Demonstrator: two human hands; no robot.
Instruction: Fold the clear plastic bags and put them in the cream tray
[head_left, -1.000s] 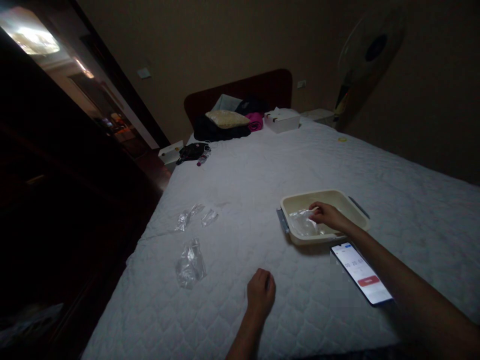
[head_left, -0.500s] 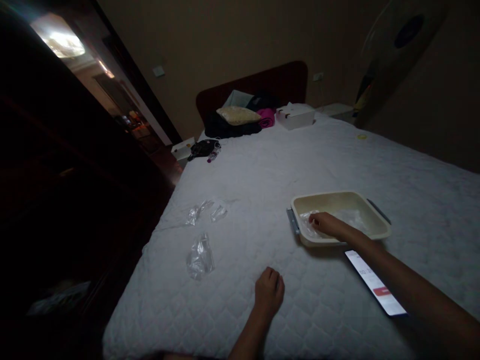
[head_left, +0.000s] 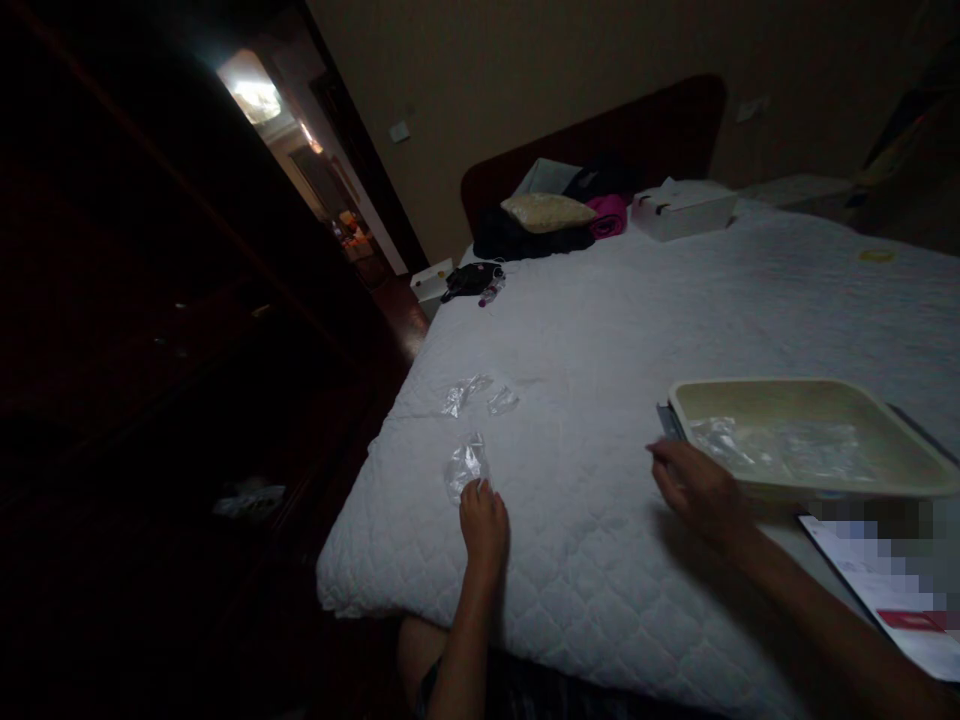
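My left hand (head_left: 484,520) rests over the near edge of a clear plastic bag (head_left: 466,462), its fingers reaching onto the film; no firm grip shows. Further up the bed lie two more pieces of clear plastic, a crumpled one (head_left: 463,395) and a smaller one (head_left: 503,401). My right hand (head_left: 697,490) hovers just left of the near corner of a cream plastic bin (head_left: 862,392), fingers loosely bent with the thumb apart, and I see nothing in it. Inside the bin lies crumpled clear plastic (head_left: 817,452).
A lit phone (head_left: 885,590) lies by the bin, under my right forearm. White quilted bedding (head_left: 585,580) covers the bed. Near the headboard (head_left: 675,115) are a pillow (head_left: 547,211), a pink roll (head_left: 608,215) and a white box (head_left: 684,212). The bed's left edge drops to dark floor.
My right hand has come out of the bin to its left side, leaving plastic inside. My left hand has moved forward-left onto the nearest bag. The view has turned left.
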